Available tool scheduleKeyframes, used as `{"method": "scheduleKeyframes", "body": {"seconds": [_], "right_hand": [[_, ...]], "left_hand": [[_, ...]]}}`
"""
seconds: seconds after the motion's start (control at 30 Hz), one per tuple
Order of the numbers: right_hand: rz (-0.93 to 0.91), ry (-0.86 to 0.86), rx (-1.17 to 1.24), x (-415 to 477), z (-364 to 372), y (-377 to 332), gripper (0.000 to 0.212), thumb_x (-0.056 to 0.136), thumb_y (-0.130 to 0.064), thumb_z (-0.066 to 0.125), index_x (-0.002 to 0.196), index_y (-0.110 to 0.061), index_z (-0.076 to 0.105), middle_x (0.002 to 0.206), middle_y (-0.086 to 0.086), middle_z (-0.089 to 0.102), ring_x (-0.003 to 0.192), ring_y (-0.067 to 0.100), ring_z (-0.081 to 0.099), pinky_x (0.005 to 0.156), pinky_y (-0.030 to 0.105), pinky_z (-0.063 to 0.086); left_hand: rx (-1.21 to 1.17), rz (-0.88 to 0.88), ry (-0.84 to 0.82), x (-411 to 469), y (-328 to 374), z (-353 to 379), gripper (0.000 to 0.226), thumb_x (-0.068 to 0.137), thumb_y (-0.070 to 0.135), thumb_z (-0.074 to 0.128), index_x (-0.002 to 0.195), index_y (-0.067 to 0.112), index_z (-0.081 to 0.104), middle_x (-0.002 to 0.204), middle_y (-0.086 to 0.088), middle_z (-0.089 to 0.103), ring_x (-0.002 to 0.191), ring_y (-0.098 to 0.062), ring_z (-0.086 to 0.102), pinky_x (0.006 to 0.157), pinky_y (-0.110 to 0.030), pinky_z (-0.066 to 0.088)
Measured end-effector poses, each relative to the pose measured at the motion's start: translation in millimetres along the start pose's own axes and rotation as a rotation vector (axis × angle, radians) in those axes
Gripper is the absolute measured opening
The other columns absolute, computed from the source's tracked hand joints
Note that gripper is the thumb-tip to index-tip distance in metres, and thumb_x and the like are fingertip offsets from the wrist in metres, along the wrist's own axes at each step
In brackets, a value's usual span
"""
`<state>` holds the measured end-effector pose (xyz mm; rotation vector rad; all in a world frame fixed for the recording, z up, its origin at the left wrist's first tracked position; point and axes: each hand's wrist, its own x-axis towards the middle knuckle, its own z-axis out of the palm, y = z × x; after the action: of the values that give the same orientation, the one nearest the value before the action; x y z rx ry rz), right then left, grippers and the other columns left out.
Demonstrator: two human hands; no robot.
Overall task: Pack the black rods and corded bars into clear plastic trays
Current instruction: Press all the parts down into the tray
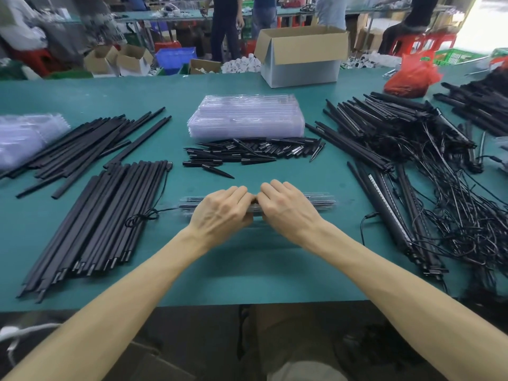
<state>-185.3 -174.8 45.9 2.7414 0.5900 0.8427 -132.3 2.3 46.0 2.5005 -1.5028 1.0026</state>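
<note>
**Packing station, head view.** A tray (321,200) lies crosswise on the table (247,270), toward the 6 o'clock edge, with dark contents visible through its clear shell. The left hand (222,213) and right hand (286,207) sit side by side over the tray's middle, knuckles almost touching. Fingers curl over its far edge and both hands grip it, probably to press the shell closed. A cord (143,217) lies looped on the table and reaches the tray's 9 o'clock end.

From the tray:
- **12 o'clock:** loose spikes (247,154), and beyond them a stack (247,116) of empty trays.
- **9 o'clock:** rods (90,221), laid parallel.
- **3 o'clock:** bars (398,160), their cords heavily tangled.

**Handling (judged):**
- **Tray:** it looks thin, light, glossy and flexible. It is likely to slip under dry fingers, and to buckle or crease if pinched hard at one spot. Hold it along the long rims. Spread the hands toward the ends before lifting so the loaded middle does not sag or pop open.
- **Rods:** they appear stiff, slim and light, and are apt to roll. Take them near mid-length.
- **Bars:** they are rigid but their cords are limp. Lift each bar by its body, never by the cord, and free the cord from its neighbours first.
</note>
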Motion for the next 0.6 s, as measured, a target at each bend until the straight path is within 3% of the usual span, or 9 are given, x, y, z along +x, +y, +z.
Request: {"method": "scheduleKeyframes", "body": {"seconds": [0.6], "right_hand": [[-0.052, 0.034, 0.047, -2.0, 4.8, 2.3, 0.018, 0.076, -0.001, 0.072, 0.073, -0.012, 0.057, 0.072, 0.004, 0.054, 0.064, 0.024, 0.051, 0.053, 0.034, 0.043]], "left_hand": [[-0.060, 0.008, -0.049, -1.8, -6.2, -4.3, 0.008, 0.082, 0.015, 0.068, 0.080, 0.008, 0.065, 0.073, -0.005, 0.058, 0.063, -0.023, 0.059, 0.054, -0.035, 0.049]]}}
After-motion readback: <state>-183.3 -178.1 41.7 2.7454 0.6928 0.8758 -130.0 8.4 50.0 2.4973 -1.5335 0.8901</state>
